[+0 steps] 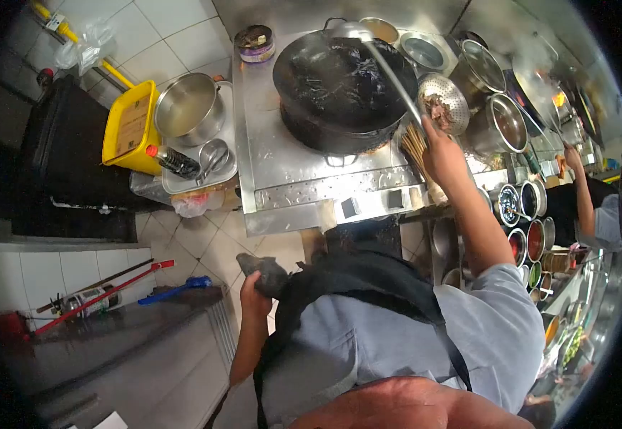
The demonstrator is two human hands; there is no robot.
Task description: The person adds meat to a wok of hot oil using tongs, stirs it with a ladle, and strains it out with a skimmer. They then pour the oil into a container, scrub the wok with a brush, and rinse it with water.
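Observation:
My right hand (443, 156) is closed round the handle of a long metal ladle (352, 31). The ladle's bowl hangs over the far rim of a large black wok (339, 89) on the stove. Low at my left side, my left hand (256, 294) grips a dark cloth (266, 273) bunched up against my apron. Beside my right hand sits a perforated strainer (454, 96) with pieces of food in it. A bamboo brush (416, 149) lies just left of that wrist.
Metal pots (505, 123) crowd the stove's right side. A steel pot (188, 107), a red-capped bottle (175, 163) and a yellow bin (114, 129) stand at left. Another person's hand (573, 159) works at the far right, behind several seasoning containers (536, 239).

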